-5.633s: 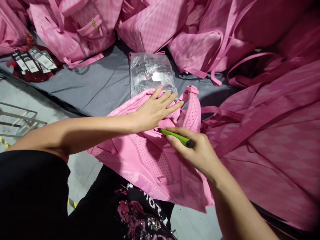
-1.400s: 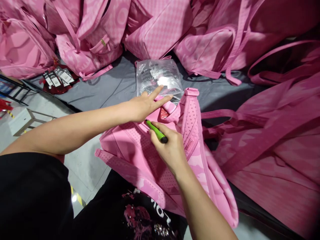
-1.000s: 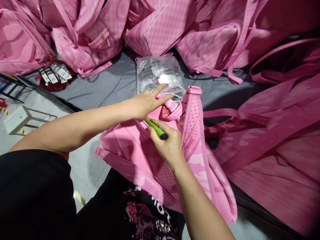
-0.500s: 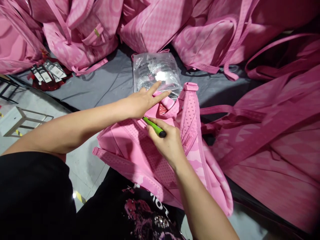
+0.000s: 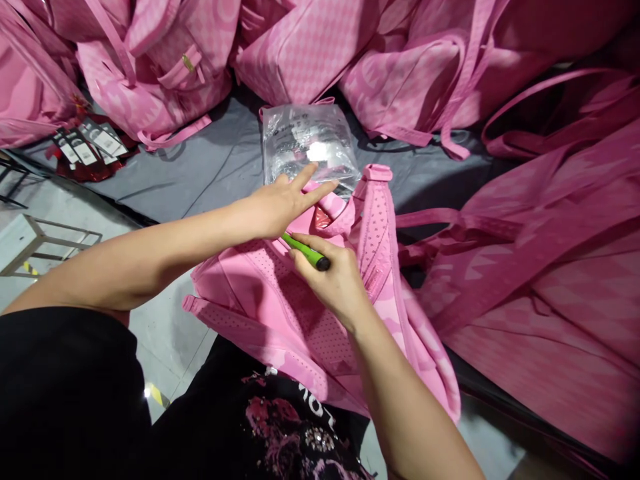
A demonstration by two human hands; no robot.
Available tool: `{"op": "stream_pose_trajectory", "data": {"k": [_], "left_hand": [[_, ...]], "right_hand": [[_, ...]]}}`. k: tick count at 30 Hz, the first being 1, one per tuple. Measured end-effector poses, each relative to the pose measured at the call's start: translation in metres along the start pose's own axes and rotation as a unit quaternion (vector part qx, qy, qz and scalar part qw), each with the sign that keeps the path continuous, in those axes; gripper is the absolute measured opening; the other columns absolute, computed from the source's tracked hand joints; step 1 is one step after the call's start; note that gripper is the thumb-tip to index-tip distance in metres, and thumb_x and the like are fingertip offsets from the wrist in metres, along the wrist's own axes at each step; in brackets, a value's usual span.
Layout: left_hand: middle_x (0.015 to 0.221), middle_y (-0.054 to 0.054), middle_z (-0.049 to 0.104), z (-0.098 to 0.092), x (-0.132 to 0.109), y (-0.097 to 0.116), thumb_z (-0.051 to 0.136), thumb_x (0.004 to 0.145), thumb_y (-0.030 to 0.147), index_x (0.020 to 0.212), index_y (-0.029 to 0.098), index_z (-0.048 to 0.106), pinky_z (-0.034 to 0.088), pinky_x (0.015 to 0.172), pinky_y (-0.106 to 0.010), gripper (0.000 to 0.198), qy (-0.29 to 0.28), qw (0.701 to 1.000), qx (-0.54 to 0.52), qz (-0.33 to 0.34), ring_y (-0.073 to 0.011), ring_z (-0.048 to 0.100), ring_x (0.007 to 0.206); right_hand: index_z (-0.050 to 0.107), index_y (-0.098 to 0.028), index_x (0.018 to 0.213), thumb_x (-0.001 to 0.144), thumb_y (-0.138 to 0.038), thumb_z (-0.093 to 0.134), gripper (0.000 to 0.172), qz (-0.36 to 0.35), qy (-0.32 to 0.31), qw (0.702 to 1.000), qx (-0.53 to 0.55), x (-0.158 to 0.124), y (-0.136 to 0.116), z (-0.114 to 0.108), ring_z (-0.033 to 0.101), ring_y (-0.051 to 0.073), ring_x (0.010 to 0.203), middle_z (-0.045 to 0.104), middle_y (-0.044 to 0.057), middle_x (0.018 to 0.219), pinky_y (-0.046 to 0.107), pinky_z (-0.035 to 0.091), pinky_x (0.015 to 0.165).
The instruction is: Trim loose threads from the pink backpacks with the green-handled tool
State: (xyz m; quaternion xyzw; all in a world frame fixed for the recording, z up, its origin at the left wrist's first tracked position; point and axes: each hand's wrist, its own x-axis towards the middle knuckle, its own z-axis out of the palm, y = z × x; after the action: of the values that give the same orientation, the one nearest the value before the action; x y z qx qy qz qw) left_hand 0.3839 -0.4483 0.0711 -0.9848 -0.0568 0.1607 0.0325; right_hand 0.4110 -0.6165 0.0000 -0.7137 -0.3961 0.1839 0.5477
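Observation:
A pink backpack (image 5: 315, 327) lies across my lap and the table edge, its dotted back panel and shoulder straps turned up. My right hand (image 5: 335, 273) is closed around a slim green pen-like tool (image 5: 309, 252) with a black end. The tool's tip points at the top of the backpack, just under my left hand; the contact point is hidden. My left hand (image 5: 285, 205) lies on the upper part of the backpack with two fingers stretched out and spread; its thumb is hidden. Beside those fingers, a small red piece (image 5: 323, 217) shows in a pink fold.
A clear plastic bag (image 5: 310, 137) lies on the grey-covered table (image 5: 200, 177) beyond my hands. More pink backpacks (image 5: 310, 50) line the back and right. Black-and-white hang tags (image 5: 90, 147) lie at the left. A stool (image 5: 23, 243) stands on the floor at left.
The view has shifted slightly, so everything sits a little further left. Both hands and the green tool keep nearly the same place on the backpack.

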Motion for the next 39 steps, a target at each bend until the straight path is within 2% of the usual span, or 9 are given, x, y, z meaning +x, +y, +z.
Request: {"op": "stream_pose_trajectory", "data": {"k": [10,16,19,22,24,26,27,34,39], "left_hand": [[0.168,-0.015,0.004,-0.002,-0.001,0.003,0.063,0.081,0.012,0.161,0.037,-0.001,0.048,0.095,-0.041,0.105,0.006,1.0,-0.004,-0.007,-0.0352,0.047,0.129],[0.16,-0.017,0.024,-0.014,-0.069,0.018,0.049,0.085,0.005,0.162,0.035,0.004,0.054,0.085,-0.036,0.094,0.024,0.997,0.015,-0.068,-0.0313,0.051,0.12],[0.161,-0.015,0.024,0.001,-0.121,0.015,0.04,0.086,0.001,0.161,0.038,0.004,0.056,0.082,-0.036,0.092,0.014,0.989,0.002,-0.149,-0.0315,0.05,0.123],[0.161,-0.017,0.025,0.025,-0.153,0.002,0.033,0.092,0.005,0.162,0.034,0.011,0.056,0.087,-0.039,0.078,0.04,0.977,-0.031,-0.208,-0.0334,0.047,0.128],[0.162,-0.018,0.024,0.038,-0.159,-0.009,0.033,0.093,0.007,0.162,0.032,0.013,0.056,0.089,-0.041,0.076,0.055,0.972,-0.048,-0.224,-0.0337,0.046,0.131],[0.163,-0.015,0.024,0.045,-0.153,-0.017,0.034,0.091,0.004,0.162,0.033,0.013,0.056,0.09,-0.04,0.08,0.071,0.971,-0.055,-0.22,-0.0316,0.046,0.132],[0.163,-0.014,0.024,0.046,-0.148,-0.02,0.035,0.088,0.001,0.162,0.034,0.013,0.056,0.09,-0.038,0.083,0.078,0.972,-0.054,-0.214,-0.03,0.047,0.132],[0.165,-0.014,0.026,0.058,-0.104,-0.035,0.031,0.063,-0.016,0.162,0.031,0.012,0.056,0.085,-0.032,0.11,0.083,0.98,-0.022,-0.18,-0.0252,0.054,0.125],[0.167,-0.014,0.018,0.057,-0.098,-0.04,0.031,0.064,-0.016,0.162,0.033,0.004,0.057,0.087,-0.036,0.113,0.044,0.982,-0.018,-0.183,-0.0276,0.052,0.128]], "right_hand": [[0.076,-0.018,0.111,0.086,-0.032,0.059,0.033,0.005,0.021,0.998,-0.062,-0.002,0.001,-0.001,0.074,0.025,0.092,0.077,0.008,0.106,0.042,0.059,0.088],[0.076,-0.025,0.101,0.087,-0.03,0.062,0.02,-0.003,-0.045,0.997,0.062,-0.029,-0.063,-0.049,0.071,0.027,0.105,0.076,0.005,0.109,0.045,0.059,0.093],[0.071,-0.031,0.09,0.085,-0.018,0.058,0.019,-0.096,0.143,0.976,0.131,-0.031,-0.093,-0.085,0.071,0.028,0.105,0.075,0.003,0.109,0.049,0.058,0.092],[0.069,-0.027,0.083,0.084,-0.016,0.057,0.017,-0.146,0.323,0.935,0.027,0.006,-0.075,-0.099,0.072,0.025,0.082,0.074,0.006,0.088,0.042,0.059,0.081],[0.073,-0.021,0.096,0.087,-0.019,0.05,0.024,-0.075,0.216,0.96,-0.16,0.044,-0.041,-0.093,0.072,0.026,0.083,0.075,0.01,0.092,0.038,0.058,0.075],[0.072,-0.018,0.112,0.09,-0.017,0.048,0.033,0.016,0.009,0.911,-0.412,0.081,-0.004,-0.079,0.072,0.025,0.093,0.075,0.013,0.108,0.034,0.055,0.08],[0.072,-0.018,0.116,0.09,-0.018,0.053,0.032,0.023,-0.027,0.893,-0.449,0.097,0.012,-0.07,0.072,0.025,0.096,0.074,0.014,0.11,0.033,0.054,0.082],[0.074,-0.008,0.104,0.092,-0.039,0.065,0.035,0.027,-0.081,0.82,-0.566,0.154,0.066,-0.017,0.069,0.031,0.102,0.069,0.023,0.112,0.033,0.052,0.077],[0.068,-0.001,0.112,0.097,-0.022,0.051,0.032,0.019,-0.101,0.79,-0.604,0.162,0.088,-0.009,0.064,0.035,0.107,0.064,0.03,0.113,0.04,0.05,0.085]]}}
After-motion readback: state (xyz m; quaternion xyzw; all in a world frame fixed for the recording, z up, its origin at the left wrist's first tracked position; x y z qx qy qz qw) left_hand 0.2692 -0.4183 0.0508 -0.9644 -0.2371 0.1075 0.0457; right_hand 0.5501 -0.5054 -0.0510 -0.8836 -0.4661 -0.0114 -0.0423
